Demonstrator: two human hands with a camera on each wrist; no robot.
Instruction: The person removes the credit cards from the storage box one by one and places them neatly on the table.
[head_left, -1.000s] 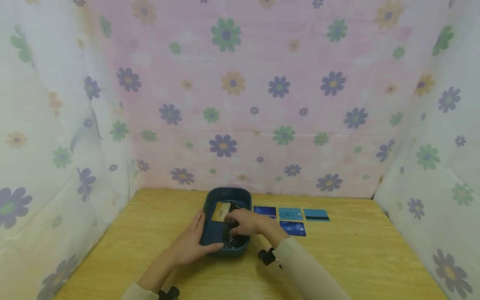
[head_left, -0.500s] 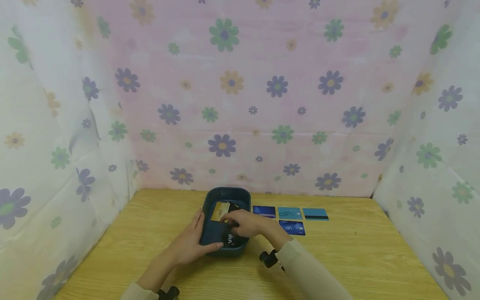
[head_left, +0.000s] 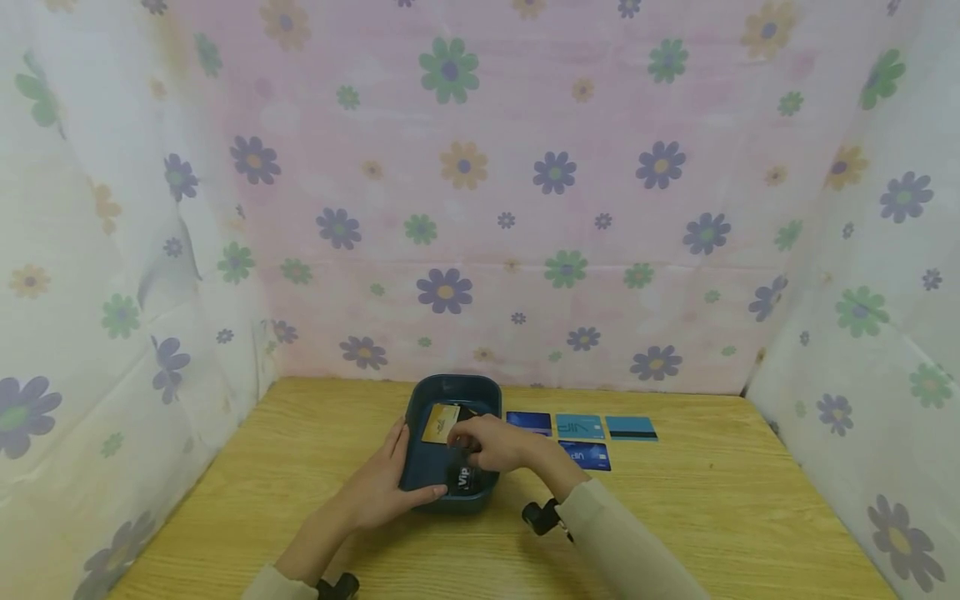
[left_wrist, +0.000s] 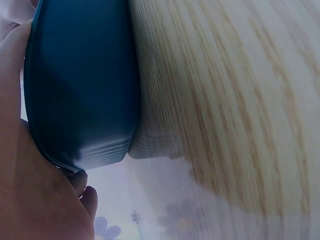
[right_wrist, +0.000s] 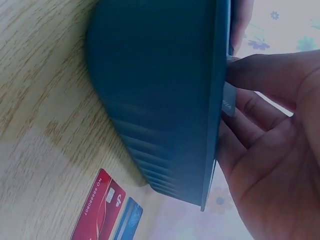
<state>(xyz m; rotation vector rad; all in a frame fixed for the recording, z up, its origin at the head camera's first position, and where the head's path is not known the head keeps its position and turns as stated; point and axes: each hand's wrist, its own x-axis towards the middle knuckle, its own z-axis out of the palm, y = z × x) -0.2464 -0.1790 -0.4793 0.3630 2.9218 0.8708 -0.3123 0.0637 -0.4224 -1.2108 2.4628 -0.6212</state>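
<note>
Inside a dark blue plastic box (head_left: 457, 381), my right hand (head_left: 498, 444) pinches a black card marked "Vip" (head_left: 463, 477) between thumb and fingers. The card's edge (right_wrist: 229, 97) shows past the rim in the right wrist view. A gold card (head_left: 440, 422) lies in the box beyond the fingertips, with a dark card partly hidden at its right. My left hand (head_left: 378, 483) rests against the box's left side and near corner, fingers extended along the wall and thumb at the front rim. The left wrist view shows the box's outer wall (left_wrist: 85, 85) beside that hand.
Right of the box, a dark blue card (head_left: 528, 422), a light blue card (head_left: 580, 427) and a striped blue card (head_left: 632, 429) form a row. A blue VIP card (head_left: 587, 456) lies nearer. The right wrist view also has a red card (right_wrist: 100, 207).
The right hand shifts slightly left, then back right, over the box. The black card's "Vip" lettering has come into clearer view below the fingers. The left hand stays in place.
</note>
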